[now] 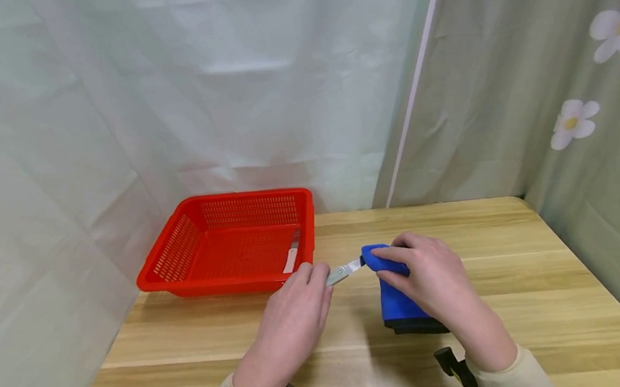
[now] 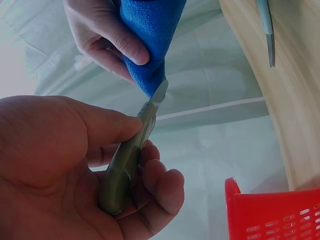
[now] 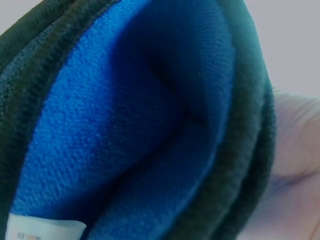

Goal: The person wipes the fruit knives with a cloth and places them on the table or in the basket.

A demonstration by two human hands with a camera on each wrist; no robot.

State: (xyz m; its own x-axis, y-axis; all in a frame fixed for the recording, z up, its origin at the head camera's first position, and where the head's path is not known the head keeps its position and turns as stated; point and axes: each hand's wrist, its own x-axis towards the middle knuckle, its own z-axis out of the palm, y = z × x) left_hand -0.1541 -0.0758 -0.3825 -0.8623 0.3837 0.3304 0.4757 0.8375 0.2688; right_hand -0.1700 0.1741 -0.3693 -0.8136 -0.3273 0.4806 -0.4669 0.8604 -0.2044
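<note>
My left hand point(image 1: 293, 310) grips a knife point(image 1: 338, 274) by its grey-green handle, the blade pointing up and right. In the left wrist view the thumb presses along the handle, with the fingers curled beneath. A blue cloth point(image 1: 400, 302) with black edging is pinched by my right hand point(image 1: 432, 272). One folded end of the cloth covers the outer part of the blade, while the rest hangs down. The right wrist view is mostly filled by the cloth's inner folds point(image 3: 85, 130), its black hem and a white label point(image 3: 45, 227).
A red plastic basket point(image 1: 206, 284) stands at the back left of the wooden table point(image 1: 190, 342). Inside its right side lies a white-handled knife point(image 1: 291, 260). Another slim bladed tool point(image 2: 267, 35) shows against the table in the left wrist view. Curtains hang behind and beside the table.
</note>
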